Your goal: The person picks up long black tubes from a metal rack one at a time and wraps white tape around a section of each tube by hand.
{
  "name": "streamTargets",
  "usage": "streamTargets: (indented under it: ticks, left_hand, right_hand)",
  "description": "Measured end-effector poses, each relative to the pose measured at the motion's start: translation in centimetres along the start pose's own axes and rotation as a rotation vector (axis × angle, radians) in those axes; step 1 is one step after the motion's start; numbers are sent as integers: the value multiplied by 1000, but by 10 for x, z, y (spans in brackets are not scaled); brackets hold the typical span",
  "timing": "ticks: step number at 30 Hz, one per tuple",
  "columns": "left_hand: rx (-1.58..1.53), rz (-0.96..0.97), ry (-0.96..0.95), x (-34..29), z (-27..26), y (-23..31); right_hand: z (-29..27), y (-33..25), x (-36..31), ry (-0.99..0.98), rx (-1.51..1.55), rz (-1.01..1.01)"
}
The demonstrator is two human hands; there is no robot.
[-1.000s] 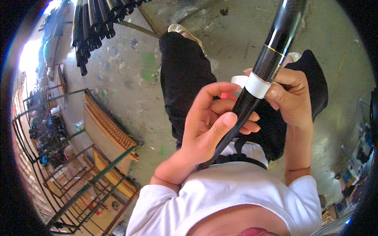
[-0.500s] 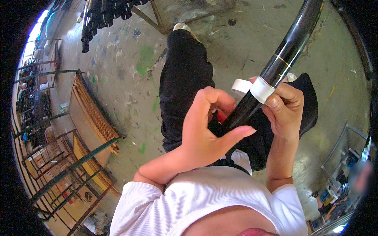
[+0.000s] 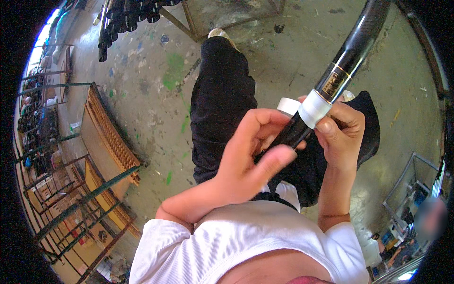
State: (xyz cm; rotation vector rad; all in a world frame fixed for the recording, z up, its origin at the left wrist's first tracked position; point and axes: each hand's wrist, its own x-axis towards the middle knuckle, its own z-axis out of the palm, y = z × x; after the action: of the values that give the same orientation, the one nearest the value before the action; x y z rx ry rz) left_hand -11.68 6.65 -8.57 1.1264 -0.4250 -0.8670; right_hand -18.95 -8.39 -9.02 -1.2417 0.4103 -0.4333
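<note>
A glossy black tube (image 3: 357, 45) slants from the upper right down toward my lap. A gold label (image 3: 333, 83) faces up on it. Just below the label, a band of white tape (image 3: 314, 109) circles the tube. My left hand (image 3: 250, 156) is closed around the tube's lower end, thumb on top and fingers beneath. My right hand (image 3: 341, 128) is closed at the band, its thumb against the white tape; some of its fingers pass behind the tube and are hidden. A white tape roll (image 3: 287, 105) sits against the tube's left side, partly covered by it.
Several black tubes (image 3: 125, 16) lie bundled at the top left beside a metal frame (image 3: 189, 23). Green metal racks (image 3: 90, 199) with wooden panels stand on the left. At the lower right are another metal frame (image 3: 402, 175) and a person (image 3: 430, 217).
The tube has turned about its length, bringing the gold label to the top. My left fingers have closed in around the lower end. The tape roll has tilted slightly.
</note>
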Motion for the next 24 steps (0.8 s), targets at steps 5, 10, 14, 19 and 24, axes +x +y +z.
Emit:
streamTargets:
  ticks: [5,10,14,19,24]
  left_hand:
    - [12,-51,-77,1,-6,4]
    - [-120,50,-46,0,8,0]
    - [482,199,-21,-4,-5,-1]
    - [-365,-312,-41,-2,3,16]
    - [751,282,-10,-3,-9,-8]
  right_hand:
    - [-1,-6,-3,-2,-46,50]
    - [0,-6,-2,9,-66,19]
    - [-1,-10,-8,55,-134,-4]
    - [-5,1,-4,-67,-7,13]
    - [1,-8,-10,1,-144,-2]
